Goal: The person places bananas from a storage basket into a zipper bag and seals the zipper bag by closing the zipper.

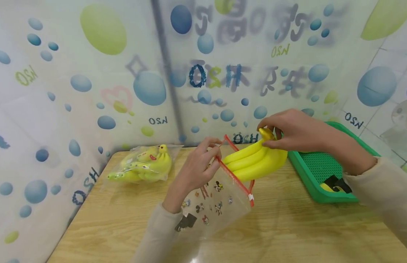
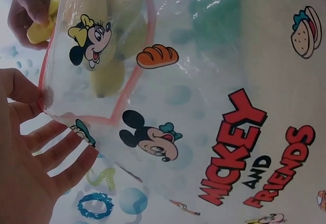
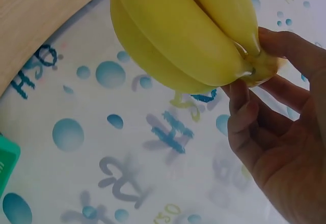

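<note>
Pinching its stem, the right hand (image 1: pixel 290 128) holds a yellow banana bunch (image 1: pixel 261 160); the long axis slopes down towards the left hand (image 1: pixel 198 168), tips pointing into the mouth of a clear zip bag (image 1: pixel 223 208). The left hand pinches the bag's rim. Lettering (image 2: pixel 234 150) reads clearly only in the left wrist view; the head view alone shows a filled bag (image 1: pixel 144 166) left of that hand. Beneath both lies a wooden table (image 1: pixel 289 230); beyond hangs a bubble-printed curtain (image 1: pixel 101 69).

long, plain, pale cream sleeves (image 1: pixel 382 195) leave the left hand (image 1: pixel 198 166) and right hand (image 1: pixel 293 129) bare.
</note>
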Demonstrator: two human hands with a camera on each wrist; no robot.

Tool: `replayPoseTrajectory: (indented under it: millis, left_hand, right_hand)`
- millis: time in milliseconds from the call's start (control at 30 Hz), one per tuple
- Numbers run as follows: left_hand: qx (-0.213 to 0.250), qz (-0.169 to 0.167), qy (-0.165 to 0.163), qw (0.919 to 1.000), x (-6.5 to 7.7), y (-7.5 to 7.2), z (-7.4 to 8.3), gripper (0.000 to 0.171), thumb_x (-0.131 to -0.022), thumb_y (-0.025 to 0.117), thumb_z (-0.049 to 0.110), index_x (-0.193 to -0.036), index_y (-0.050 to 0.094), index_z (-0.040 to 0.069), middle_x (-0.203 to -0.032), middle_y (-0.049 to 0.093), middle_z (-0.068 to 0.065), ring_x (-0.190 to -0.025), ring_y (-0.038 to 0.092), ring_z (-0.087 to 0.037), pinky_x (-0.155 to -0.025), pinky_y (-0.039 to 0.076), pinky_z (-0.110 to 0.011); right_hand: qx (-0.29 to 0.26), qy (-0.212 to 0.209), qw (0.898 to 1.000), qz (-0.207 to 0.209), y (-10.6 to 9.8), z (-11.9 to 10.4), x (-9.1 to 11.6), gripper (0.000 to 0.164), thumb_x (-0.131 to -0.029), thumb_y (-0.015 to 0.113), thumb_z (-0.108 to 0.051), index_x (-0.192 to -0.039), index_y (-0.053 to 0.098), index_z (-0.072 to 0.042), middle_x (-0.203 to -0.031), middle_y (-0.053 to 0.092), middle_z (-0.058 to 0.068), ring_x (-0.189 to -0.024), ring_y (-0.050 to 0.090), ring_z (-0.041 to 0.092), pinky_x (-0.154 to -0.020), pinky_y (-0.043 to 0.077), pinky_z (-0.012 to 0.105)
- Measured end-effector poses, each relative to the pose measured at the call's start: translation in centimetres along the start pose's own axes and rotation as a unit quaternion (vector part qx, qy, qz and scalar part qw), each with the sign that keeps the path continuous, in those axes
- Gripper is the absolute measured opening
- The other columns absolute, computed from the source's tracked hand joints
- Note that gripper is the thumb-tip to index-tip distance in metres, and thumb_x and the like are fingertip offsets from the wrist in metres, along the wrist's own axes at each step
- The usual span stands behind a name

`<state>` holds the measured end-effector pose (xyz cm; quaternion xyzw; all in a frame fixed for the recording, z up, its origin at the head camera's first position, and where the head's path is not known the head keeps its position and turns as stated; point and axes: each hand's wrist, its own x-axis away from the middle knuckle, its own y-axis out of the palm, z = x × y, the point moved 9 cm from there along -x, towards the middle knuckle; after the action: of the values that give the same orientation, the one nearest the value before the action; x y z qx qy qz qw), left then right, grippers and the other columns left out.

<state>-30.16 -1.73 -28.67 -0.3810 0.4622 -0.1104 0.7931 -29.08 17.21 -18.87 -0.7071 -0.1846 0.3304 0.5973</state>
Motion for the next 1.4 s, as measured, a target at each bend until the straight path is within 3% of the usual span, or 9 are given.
replayPoseTrajectory:
  millis: [267, 400, 533, 667, 900, 1067, 1200, 1400]
  left_hand:
    - [-0.004, 0.004, 0.001, 1.0, 0.0, 0.0, 0.2, 0.015, -0.098, 0.044, 0.014, -0.094, 0.059, 0.014, -0.14, 0.057, -0.009, -0.107, 0.06, -0.022, -0.07, 0.047, -0.031]
    - [0.003, 0.011, -0.004, 0.9999, -0.1, -0.2, 0.0, 0.015, -0.098, 0.044, 0.014, -0.096, 0.059, 0.012, -0.14, 0.057, -0.011, -0.109, 0.06, -0.023, -0.077, 0.05, -0.034]
    - [0.006, 0.018, -0.01, 0.9998, -0.1, -0.4, -0.1, 0.015, -0.101, 0.043, 0.014, -0.099, 0.058, 0.011, -0.142, 0.055, -0.011, -0.106, 0.061, -0.023, -0.079, 0.05, -0.034]
    - [0.006, 0.018, -0.013, 0.9997, -0.1, -0.5, -0.2, 0.015, -0.105, 0.042, 0.015, -0.103, 0.056, 0.012, -0.145, 0.052, -0.012, -0.093, 0.06, -0.02, -0.073, 0.047, -0.031]
    - [0.007, 0.016, -0.02, 0.9997, -0.1, -0.4, -0.4, 0.016, -0.111, 0.041, 0.018, -0.106, 0.055, 0.012, -0.147, 0.048, -0.012, -0.087, 0.058, -0.018, -0.075, 0.049, -0.032]
    - [0.005, 0.01, -0.022, 0.9997, -0.2, -0.3, -0.4, 0.015, -0.111, 0.04, 0.017, -0.108, 0.053, 0.012, -0.148, 0.046, -0.014, -0.079, 0.054, -0.016, -0.074, 0.049, -0.03]
    - [0.006, 0.008, -0.024, 0.9997, -0.2, -0.4, -0.4, 0.014, -0.111, 0.039, 0.016, -0.108, 0.052, 0.011, -0.149, 0.045, -0.015, -0.076, 0.051, -0.015, -0.072, 0.047, -0.029]
    - [0.011, 0.025, -0.018, 0.9995, -0.2, -0.7, -0.3, 0.013, -0.111, 0.04, 0.014, -0.107, 0.052, 0.01, -0.148, 0.046, -0.016, -0.075, 0.052, -0.015, -0.071, 0.047, -0.029]
  right_hand:
    - [-0.025, -0.021, 0.999, -0.004, 1.9, -1.5, -1.8, 0.025, -0.089, 0.081, -0.025, -0.11, 0.071, -0.015, -0.086, 0.069, -0.006, -0.07, 0.061, 0.004, -0.066, 0.054, 0.025]
    - [-0.042, -0.028, 0.999, -0.007, 2.9, -2.0, -2.7, 0.026, -0.088, 0.082, -0.023, -0.11, 0.072, -0.013, -0.085, 0.069, -0.006, -0.07, 0.06, 0.004, -0.067, 0.055, 0.026]
    - [-0.066, -0.034, 0.997, -0.03, 4.4, -2.2, -3.4, 0.025, -0.089, 0.081, -0.023, -0.109, 0.072, -0.013, -0.085, 0.069, -0.006, -0.072, 0.06, 0.004, -0.068, 0.054, 0.027]
    - [-0.106, -0.038, 0.992, -0.059, 6.0, -2.4, -3.8, 0.027, -0.086, 0.084, -0.024, -0.109, 0.072, -0.012, -0.088, 0.072, -0.007, -0.073, 0.063, 0.005, -0.068, 0.056, 0.026]
    - [-0.163, -0.054, 0.981, -0.09, 8.7, -2.8, -4.6, 0.022, -0.082, 0.086, -0.018, -0.099, 0.074, -0.016, -0.087, 0.071, -0.008, -0.066, 0.062, 0.008, -0.063, 0.056, 0.024]
    - [-0.22, -0.064, 0.968, -0.103, 10.7, -2.8, -5.1, 0.023, -0.084, 0.086, -0.021, -0.103, 0.076, -0.014, -0.091, 0.075, -0.007, -0.068, 0.066, 0.005, -0.064, 0.058, 0.024]
    - [-0.261, -0.079, 0.958, -0.09, 12.3, -2.9, -5.5, 0.025, -0.083, 0.087, -0.026, -0.103, 0.077, -0.013, -0.091, 0.077, -0.006, -0.069, 0.069, 0.003, -0.066, 0.059, 0.024]
    - [-0.33, -0.066, 0.939, -0.071, 15.0, -2.9, -6.0, 0.026, -0.078, 0.091, -0.027, -0.092, 0.08, -0.009, -0.073, 0.074, -0.004, -0.059, 0.063, 0.003, -0.06, 0.058, 0.024]
